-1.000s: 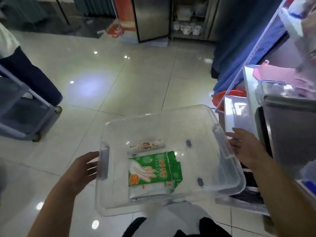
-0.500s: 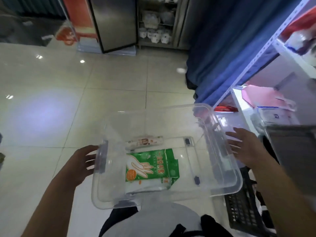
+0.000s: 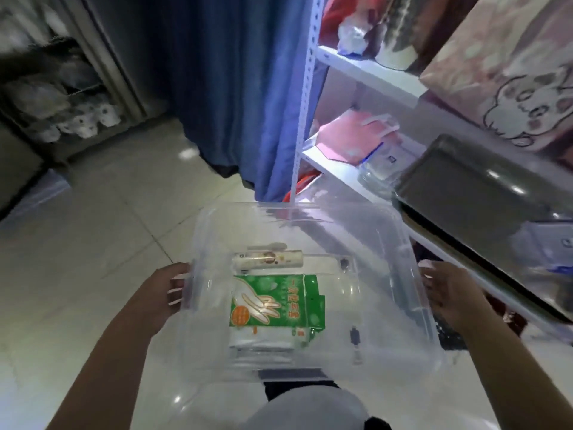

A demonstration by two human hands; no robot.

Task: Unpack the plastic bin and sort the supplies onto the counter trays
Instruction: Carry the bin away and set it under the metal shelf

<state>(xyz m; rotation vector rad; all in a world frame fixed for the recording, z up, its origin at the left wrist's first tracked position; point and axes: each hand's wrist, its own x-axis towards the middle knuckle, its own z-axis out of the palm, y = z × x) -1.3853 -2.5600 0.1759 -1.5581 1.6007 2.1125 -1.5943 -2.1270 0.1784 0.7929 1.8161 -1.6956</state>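
A clear plastic bin is held up in front of me above the tiled floor. My left hand grips its left handle and my right hand grips its right handle, fingers curled at the rim. Inside lie a green packet of disposable gloves flat on the bottom and a white roll with a printed label just beyond it. A dark metal tray sits on the shelf to the right, close to the bin's far right corner.
A white metal shelf unit stands at the right with a pink bag, clear containers and boxes. A blue curtain hangs behind it. A black crate sits low at the right. Open tiled floor lies to the left.
The view has swung right toward the shelf unit, with the bin carried along in both hands. The glove packet and roll stay in place inside it.
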